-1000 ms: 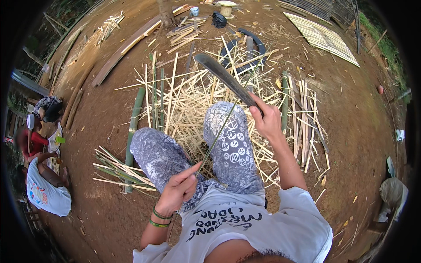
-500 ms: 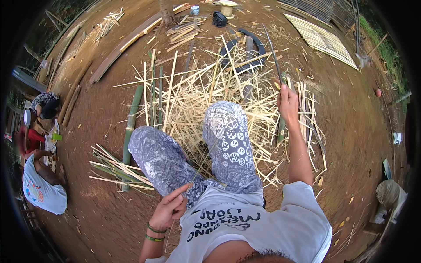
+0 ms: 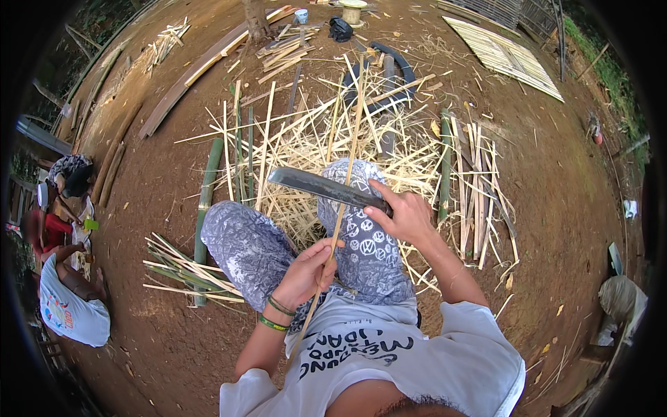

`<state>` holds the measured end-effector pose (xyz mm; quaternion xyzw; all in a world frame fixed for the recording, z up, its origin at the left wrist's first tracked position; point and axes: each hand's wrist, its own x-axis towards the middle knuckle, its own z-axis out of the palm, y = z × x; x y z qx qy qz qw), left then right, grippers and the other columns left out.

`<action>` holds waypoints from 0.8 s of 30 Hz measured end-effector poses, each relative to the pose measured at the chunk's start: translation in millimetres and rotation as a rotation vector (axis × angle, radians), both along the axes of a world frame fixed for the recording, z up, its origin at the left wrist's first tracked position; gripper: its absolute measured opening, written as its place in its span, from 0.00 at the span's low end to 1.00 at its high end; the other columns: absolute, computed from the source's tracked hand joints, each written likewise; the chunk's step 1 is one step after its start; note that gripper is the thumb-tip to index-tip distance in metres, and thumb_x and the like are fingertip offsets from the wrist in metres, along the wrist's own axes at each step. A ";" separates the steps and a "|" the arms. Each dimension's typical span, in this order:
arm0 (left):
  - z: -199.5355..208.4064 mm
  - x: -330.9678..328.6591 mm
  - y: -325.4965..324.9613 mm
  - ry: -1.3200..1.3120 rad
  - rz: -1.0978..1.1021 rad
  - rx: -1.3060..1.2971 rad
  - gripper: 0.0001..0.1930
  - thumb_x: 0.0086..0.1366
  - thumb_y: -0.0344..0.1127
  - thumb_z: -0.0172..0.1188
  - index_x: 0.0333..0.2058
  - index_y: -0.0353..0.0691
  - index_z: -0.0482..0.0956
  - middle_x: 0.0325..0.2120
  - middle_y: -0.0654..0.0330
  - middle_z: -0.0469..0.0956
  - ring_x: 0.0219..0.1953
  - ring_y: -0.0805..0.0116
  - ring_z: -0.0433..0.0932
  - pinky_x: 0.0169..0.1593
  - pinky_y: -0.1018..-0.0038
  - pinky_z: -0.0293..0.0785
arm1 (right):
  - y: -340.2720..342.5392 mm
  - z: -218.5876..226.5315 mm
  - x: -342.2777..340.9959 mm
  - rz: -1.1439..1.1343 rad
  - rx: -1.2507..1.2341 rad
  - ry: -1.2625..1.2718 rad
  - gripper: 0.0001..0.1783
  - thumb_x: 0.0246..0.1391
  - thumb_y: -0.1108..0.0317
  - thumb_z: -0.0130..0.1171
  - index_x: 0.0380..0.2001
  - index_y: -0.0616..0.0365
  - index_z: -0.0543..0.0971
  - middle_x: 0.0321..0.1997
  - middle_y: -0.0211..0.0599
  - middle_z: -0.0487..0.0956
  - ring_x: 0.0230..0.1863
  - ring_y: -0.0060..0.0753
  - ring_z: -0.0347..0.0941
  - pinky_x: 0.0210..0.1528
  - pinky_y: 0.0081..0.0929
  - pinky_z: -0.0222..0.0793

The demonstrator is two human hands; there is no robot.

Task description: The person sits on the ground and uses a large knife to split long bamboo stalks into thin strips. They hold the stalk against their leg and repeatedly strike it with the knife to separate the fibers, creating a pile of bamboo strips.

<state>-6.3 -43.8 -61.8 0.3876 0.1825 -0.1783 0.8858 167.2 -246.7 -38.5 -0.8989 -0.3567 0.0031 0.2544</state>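
No packages, labels, signs, screens.

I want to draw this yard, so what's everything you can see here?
big knife: one, dark blade, in the right hand
bamboo strip: one, pale, in the left hand
split bamboo pile: many, straw-yellow, ahead of the knees
green bamboo pole: one, left of the pile
woven mat: one, pale, far right
people: at least two, sitting far left
left hand: grip closed on the strip
right hand: grip closed on the knife handle
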 end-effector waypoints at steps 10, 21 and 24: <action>1.9 12.7 3.3 0.013 -0.027 -0.066 0.17 0.79 0.39 0.40 0.58 0.37 0.70 0.19 0.72 0.57 0.16 0.84 0.55 0.19 0.85 0.54 | 2.2 -7.3 -4.5 0.064 -0.018 -0.012 0.44 0.56 0.34 0.59 0.64 0.56 0.71 0.13 0.47 0.75 0.17 0.51 0.77 0.22 0.44 0.71; -2.4 32.9 -19.9 -0.084 0.133 0.401 0.12 0.77 0.39 0.47 0.41 0.38 0.75 0.17 0.70 0.65 0.14 0.83 0.61 0.18 0.84 0.58 | 6.5 -8.0 -13.0 0.132 -0.059 -0.087 0.49 0.55 0.34 0.59 0.70 0.56 0.63 0.08 0.42 0.70 0.10 0.47 0.71 0.17 0.42 0.66; 6.2 21.5 -24.0 -0.079 0.115 0.434 0.14 0.78 0.37 0.46 0.48 0.36 0.77 0.16 0.71 0.63 0.15 0.85 0.60 0.18 0.84 0.57 | 4.1 -20.9 -6.4 0.105 0.008 -0.080 0.48 0.56 0.34 0.59 0.70 0.53 0.63 0.09 0.43 0.70 0.11 0.49 0.71 0.18 0.42 0.66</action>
